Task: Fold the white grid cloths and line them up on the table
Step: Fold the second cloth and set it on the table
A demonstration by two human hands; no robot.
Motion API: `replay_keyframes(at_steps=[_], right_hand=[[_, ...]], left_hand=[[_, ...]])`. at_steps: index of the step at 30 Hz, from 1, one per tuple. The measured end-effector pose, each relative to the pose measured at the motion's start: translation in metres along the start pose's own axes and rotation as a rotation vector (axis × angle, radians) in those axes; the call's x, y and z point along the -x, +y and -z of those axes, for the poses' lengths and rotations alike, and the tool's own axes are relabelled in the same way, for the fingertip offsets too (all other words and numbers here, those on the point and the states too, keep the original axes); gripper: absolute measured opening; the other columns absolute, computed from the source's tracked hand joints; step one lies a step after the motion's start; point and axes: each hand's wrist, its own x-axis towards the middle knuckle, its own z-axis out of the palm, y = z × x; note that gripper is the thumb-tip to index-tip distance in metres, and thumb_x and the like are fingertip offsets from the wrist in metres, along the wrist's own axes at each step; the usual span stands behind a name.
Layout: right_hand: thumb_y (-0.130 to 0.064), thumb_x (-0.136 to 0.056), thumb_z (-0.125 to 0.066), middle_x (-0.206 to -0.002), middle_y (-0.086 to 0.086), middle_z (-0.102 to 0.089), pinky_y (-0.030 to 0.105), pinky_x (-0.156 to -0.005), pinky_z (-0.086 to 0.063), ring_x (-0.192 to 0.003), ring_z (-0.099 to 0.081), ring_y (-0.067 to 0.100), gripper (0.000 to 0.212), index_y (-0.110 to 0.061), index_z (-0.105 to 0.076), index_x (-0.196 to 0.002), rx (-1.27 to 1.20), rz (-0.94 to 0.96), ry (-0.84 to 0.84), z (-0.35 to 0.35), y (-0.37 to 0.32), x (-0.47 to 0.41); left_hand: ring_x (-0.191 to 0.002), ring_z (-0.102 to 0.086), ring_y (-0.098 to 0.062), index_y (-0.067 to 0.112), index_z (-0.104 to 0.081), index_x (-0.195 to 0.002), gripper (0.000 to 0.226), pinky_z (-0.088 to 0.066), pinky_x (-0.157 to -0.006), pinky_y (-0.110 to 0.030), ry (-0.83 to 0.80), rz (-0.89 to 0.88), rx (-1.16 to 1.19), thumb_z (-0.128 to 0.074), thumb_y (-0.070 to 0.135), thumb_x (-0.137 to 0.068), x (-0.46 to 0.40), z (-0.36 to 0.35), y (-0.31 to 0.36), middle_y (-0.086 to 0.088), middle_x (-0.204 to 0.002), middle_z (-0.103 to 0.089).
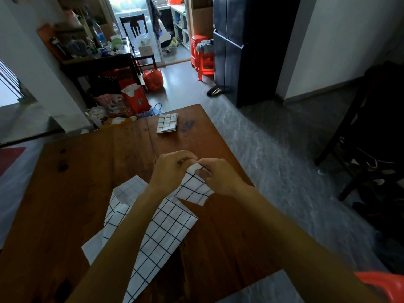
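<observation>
Cluttered room beyond: dark fridge (238, 49) at the far right, red plastic stools (202, 60) beside it, red bags (153, 79) on the grey floor, a dark side table (96, 62) heaped with bottles. Nearer, a worn wooden table (65, 193) filling the lower frame.

Left hand (170, 169) and right hand (218, 176) raised together over the table's middle, fingertips nearly meeting. Both pinching the same upper corner of a small white grid cloth (194, 189), fingers curled round the fabric; hanging from that corner, lower edge near the tabletop, long axis running from the pinched corner down toward the near right.

Under the left forearm, a larger white grid cloth (161, 235) lying unfolded and rumpled, long axis diagonal from the far left to the near edge, one end doubled over at the far left, the near end reaching the bottom of the frame.

At the far end of the table, a folded grid cloth (167, 123) resting flat as a small rectangle, long axis pointing away, well apart from the hands.
</observation>
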Motion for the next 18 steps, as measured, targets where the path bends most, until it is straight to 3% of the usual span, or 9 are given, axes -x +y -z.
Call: replay_keyframes(at_steps=[3,6,9,12,15,18], right_hand=[[-0.018,-0.096,-0.058,-0.076,-0.012,-0.062,0.026,-0.061,-0.048,-0.067,-0.057,0.006,0.012,-0.013,-0.069,-0.094,-0.112,0.015,0.118,0.001,0.002,0.002],[-0.023,-0.096,-0.057,-0.082,0.010,-0.069,0.050,-0.068,-0.056,-0.078,-0.065,0.032,0.013,-0.022,-0.069,-0.091,-0.306,-0.091,0.174,0.010,0.007,0.008],[-0.020,-0.095,-0.059,-0.092,0.029,-0.065,0.067,-0.068,-0.049,-0.087,-0.058,0.056,0.018,-0.031,-0.071,-0.088,-0.502,-0.166,0.190,0.018,0.004,0.012],[-0.013,-0.093,-0.061,-0.096,0.016,-0.072,0.052,-0.080,-0.057,-0.092,-0.068,0.036,0.010,-0.015,-0.070,-0.098,-0.602,-0.199,0.175,0.022,-0.004,0.013],[-0.011,-0.092,-0.061,-0.096,0.002,-0.075,0.025,-0.070,-0.057,-0.089,-0.072,0.016,0.017,-0.002,-0.067,-0.106,-0.672,-0.180,0.179,0.024,-0.013,0.014],[-0.010,-0.094,-0.058,-0.092,-0.005,-0.075,0.016,-0.067,-0.053,-0.086,-0.071,0.009,0.017,-0.005,-0.068,-0.107,-0.693,-0.157,0.205,0.025,-0.017,0.014]], left_hand=[[-0.075,-0.064,0.002,0.017,-0.070,-0.099,0.014,-0.051,-0.069,-0.013,0.035,0.076,0.042,-0.068,0.023,-0.087,0.003,0.004,-0.001,0.011,-0.085,-0.068],[-0.076,-0.063,0.001,0.019,-0.070,-0.095,0.013,-0.048,-0.069,-0.014,0.035,0.205,0.045,-0.070,0.027,-0.084,0.013,0.009,-0.010,0.011,-0.084,-0.068],[-0.076,-0.062,-0.004,0.019,-0.070,-0.086,0.004,-0.050,-0.070,-0.022,0.092,0.306,0.125,-0.070,0.023,-0.085,0.023,0.011,-0.013,0.011,-0.083,-0.067],[-0.076,-0.061,-0.003,0.020,-0.070,-0.085,0.002,-0.051,-0.071,-0.024,0.162,0.318,0.162,-0.069,0.018,-0.086,0.027,0.010,-0.008,0.013,-0.082,-0.067],[-0.077,-0.064,-0.003,0.018,-0.071,-0.088,0.005,-0.054,-0.073,-0.025,0.242,0.356,0.223,-0.069,0.015,-0.085,0.025,0.011,-0.002,0.011,-0.086,-0.069],[-0.082,-0.067,-0.006,0.020,-0.072,-0.097,0.014,-0.057,-0.071,-0.024,0.330,0.399,0.337,-0.070,0.015,-0.084,0.026,0.014,0.005,0.009,-0.093,-0.071]])
